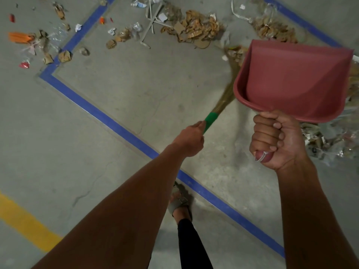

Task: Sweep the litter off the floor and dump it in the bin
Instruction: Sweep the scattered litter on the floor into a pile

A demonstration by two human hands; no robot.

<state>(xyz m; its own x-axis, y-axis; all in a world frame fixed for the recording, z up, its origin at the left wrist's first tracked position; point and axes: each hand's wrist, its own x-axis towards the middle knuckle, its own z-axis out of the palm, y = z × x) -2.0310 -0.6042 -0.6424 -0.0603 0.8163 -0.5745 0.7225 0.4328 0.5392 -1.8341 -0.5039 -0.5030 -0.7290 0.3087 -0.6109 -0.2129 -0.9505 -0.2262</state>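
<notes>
My left hand (189,139) grips the green-wrapped handle of a straw broom (223,98), whose blurred bristles reach toward a litter pile (196,29) of brown cardboard scraps and paper. My right hand (275,140) grips the handle of a red dustpan (295,80), held up off the floor with its inside facing me and nothing in it. More crumpled litter (326,140) lies on the floor under and to the right of the dustpan. No bin is in view.
Blue tape lines (108,117) mark a rectangle on the grey concrete floor; a yellow stripe (25,220) runs at lower left. Scattered scraps, plastic and an orange piece (18,36) lie at upper left. My sandalled foot (179,200) stands on the blue line.
</notes>
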